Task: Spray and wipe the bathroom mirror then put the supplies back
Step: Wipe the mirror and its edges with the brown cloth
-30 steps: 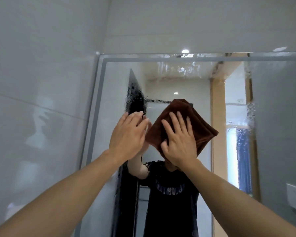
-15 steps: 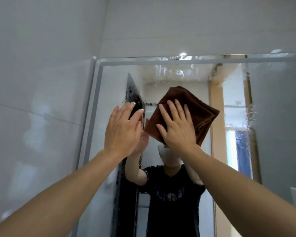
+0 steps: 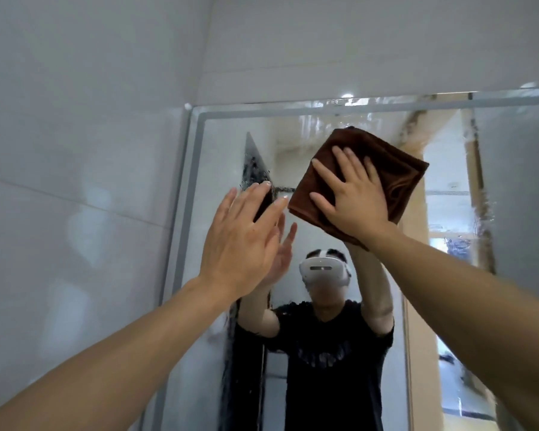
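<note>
hands: 2 – left hand, right hand | brown cloth: 1 | mirror: 1 | headset in the reflection: 1

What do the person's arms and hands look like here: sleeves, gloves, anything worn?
Both forearms are bare up to the frame edge. The left hand and right hand are ungloved, with no rings, watch or bands visible. Nails are short and unpainted. The reflection in the mirror shows short black sleeves ending at the upper arms.
</note>
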A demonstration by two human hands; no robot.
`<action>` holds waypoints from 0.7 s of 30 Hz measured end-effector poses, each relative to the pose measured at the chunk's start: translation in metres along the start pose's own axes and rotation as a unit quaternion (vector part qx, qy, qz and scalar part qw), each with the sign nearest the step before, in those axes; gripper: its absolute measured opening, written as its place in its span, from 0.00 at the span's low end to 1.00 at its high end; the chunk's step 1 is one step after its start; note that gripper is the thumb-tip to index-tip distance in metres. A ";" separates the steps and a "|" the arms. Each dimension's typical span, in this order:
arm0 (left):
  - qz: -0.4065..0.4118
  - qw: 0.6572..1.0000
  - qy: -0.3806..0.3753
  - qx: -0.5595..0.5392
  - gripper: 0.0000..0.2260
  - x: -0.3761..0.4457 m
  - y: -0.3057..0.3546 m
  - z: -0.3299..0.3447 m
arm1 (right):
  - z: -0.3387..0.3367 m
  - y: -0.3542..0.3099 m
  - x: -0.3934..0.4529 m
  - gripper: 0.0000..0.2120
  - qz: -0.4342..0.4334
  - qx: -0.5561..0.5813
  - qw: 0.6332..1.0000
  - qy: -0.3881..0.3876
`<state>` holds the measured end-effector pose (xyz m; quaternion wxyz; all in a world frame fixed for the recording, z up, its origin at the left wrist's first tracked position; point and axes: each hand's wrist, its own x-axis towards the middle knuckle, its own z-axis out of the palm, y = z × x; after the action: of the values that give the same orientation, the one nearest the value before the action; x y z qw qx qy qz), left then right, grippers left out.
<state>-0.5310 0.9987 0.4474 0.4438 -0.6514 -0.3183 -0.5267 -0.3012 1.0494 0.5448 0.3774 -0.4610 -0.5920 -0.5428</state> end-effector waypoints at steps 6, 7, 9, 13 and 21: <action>-0.007 0.998 0.011 -0.055 0.21 0.008 -0.007 0.000 | -0.008 -0.045 0.000 0.40 -0.019 0.202 0.978 -0.041; -0.011 0.996 0.010 -0.085 0.20 0.014 0.000 0.005 | -0.014 -0.041 0.000 0.39 -0.008 0.252 0.966 -0.058; -0.028 0.988 0.002 -0.151 0.19 0.032 0.020 0.018 | -0.031 -0.028 0.007 0.38 0.033 0.365 0.924 -0.110; -0.117 0.975 -0.026 -0.186 0.20 0.074 0.059 0.055 | -0.062 0.001 0.013 0.34 0.158 0.573 0.787 -0.168; -0.210 0.975 -0.063 -0.029 0.30 0.109 0.111 0.108 | -0.103 0.048 -0.031 0.25 0.207 0.481 0.848 -0.076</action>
<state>-0.3634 1.0469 0.5208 0.2832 -0.6145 -0.4601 -0.5750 -0.2513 0.9422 0.5423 0.6099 -0.3731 -0.6964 -0.0625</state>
